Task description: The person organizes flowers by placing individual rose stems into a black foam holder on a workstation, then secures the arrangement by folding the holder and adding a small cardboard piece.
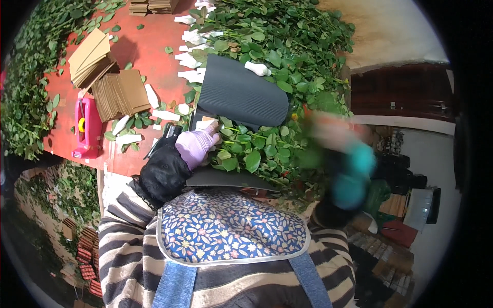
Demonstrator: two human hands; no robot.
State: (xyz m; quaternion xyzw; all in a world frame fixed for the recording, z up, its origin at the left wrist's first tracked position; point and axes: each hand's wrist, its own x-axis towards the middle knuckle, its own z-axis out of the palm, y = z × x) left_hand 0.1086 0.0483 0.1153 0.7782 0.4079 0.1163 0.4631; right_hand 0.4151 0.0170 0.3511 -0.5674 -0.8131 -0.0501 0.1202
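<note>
My left hand (195, 148), in a purple glove with bare fingertips, lies over the near left end of a leafy bunch of stems (251, 149). Its fingers stretch forward, touching a small white and brown card piece (206, 123). The bunch rests between the raised flap of a dark ridged sheet (241, 92) and that sheet's near edge. Off the bunch's right end is my right hand (334, 132), smeared by motion; its fingers and anything in them cannot be made out. A teal cuff covers that wrist. Beside my left wrist lies a black tool (172, 132), partly hidden.
On the red table (154, 46) sit stacked cardboard pieces (120, 95) and a pink tape dispenser (88, 128). White net-sleeved buds (190, 60) line the large leafy pile (292, 31) at the back. More foliage (25, 87) covers the left side. Boxes (395, 205) stand at the right.
</note>
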